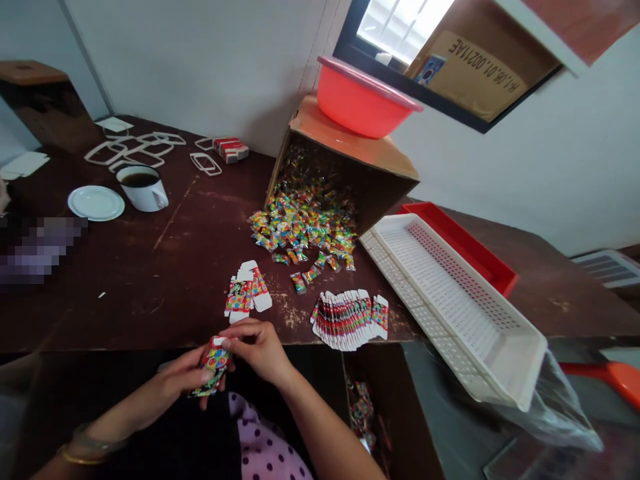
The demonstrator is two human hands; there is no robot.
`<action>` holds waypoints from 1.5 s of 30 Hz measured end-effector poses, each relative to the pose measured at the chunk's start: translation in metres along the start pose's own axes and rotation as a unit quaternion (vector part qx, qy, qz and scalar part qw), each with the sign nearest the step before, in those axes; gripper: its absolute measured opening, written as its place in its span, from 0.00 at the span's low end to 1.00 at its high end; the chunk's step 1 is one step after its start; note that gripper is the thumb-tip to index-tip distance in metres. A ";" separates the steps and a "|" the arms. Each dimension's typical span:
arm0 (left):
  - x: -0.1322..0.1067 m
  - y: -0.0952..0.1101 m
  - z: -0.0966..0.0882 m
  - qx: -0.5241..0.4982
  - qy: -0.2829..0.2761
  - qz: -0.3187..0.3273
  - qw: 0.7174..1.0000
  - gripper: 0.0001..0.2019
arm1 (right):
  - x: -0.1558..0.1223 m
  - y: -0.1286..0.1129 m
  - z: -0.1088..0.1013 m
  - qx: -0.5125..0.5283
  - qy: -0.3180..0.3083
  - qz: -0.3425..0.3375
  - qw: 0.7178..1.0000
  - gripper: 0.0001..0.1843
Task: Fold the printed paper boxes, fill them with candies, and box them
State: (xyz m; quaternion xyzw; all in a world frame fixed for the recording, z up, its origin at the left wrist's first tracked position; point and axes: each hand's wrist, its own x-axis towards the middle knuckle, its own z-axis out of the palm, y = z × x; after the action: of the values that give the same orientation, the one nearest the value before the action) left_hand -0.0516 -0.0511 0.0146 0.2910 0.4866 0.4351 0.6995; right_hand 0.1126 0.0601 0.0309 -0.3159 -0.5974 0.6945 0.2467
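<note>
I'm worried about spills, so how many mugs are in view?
1: a white mug of dark liquid, beside the white saucer on the left of the brown table. Others could be hidden, perhaps behind the cardboard carton.

Here's the worktop (190,280), dark brown and scuffed! Between twelve and one, a cardboard box (385,155) lies on its side, wrapped sweets (310,227) heaped out of its mouth. Between five and six, fanned printed cartons (345,320); at eight, a few more, overlapping. Half past nine: white mug (143,198) beside a white dish (96,203). White frames (135,151) at ten, red tray (467,247) at three!
</note>
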 end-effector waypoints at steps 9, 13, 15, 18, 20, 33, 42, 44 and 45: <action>-0.001 -0.002 -0.009 0.128 0.028 -0.010 0.991 0.22 | -0.005 0.022 0.000 0.037 0.005 -0.023 0.999 0.15; -0.005 0.003 -0.003 0.059 0.021 -0.035 0.997 0.27 | -0.011 0.019 0.003 -0.116 -0.059 -0.175 0.976 0.16; -0.002 0.005 0.004 0.060 0.027 -0.043 0.997 0.30 | -0.013 0.015 0.005 -0.135 -0.043 -0.185 0.973 0.16; 0.007 0.007 0.011 0.109 0.045 -0.015 0.993 0.29 | -0.028 -0.004 -0.011 -0.126 0.044 -0.156 0.979 0.11; 0.013 0.010 0.008 0.144 0.051 0.032 0.988 0.26 | -0.055 -0.029 -0.045 -0.168 0.083 -0.122 0.975 0.10; 0.028 0.014 -0.012 0.140 0.152 0.053 0.977 0.20 | -0.004 -0.002 -0.043 -0.451 -0.040 -0.157 0.877 0.42; 0.009 0.012 -0.014 -0.045 0.126 -0.068 0.989 0.28 | -0.018 0.059 -0.027 -0.448 0.008 -0.258 0.856 0.13; 0.013 0.012 -0.004 -0.131 0.082 -0.073 0.985 0.28 | -0.033 0.050 -0.012 -0.385 0.028 -0.265 0.884 0.12; 0.015 0.013 0.001 -0.165 0.069 -0.069 0.981 0.27 | -0.038 0.043 -0.004 -0.356 0.007 -0.273 0.894 0.12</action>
State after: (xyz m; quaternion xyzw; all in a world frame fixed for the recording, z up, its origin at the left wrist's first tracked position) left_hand -0.0529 -0.0322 0.0194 0.1063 0.4742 0.4788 0.7311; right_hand 0.1426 0.0281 -0.0060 -0.2121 -0.8657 0.3381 0.3021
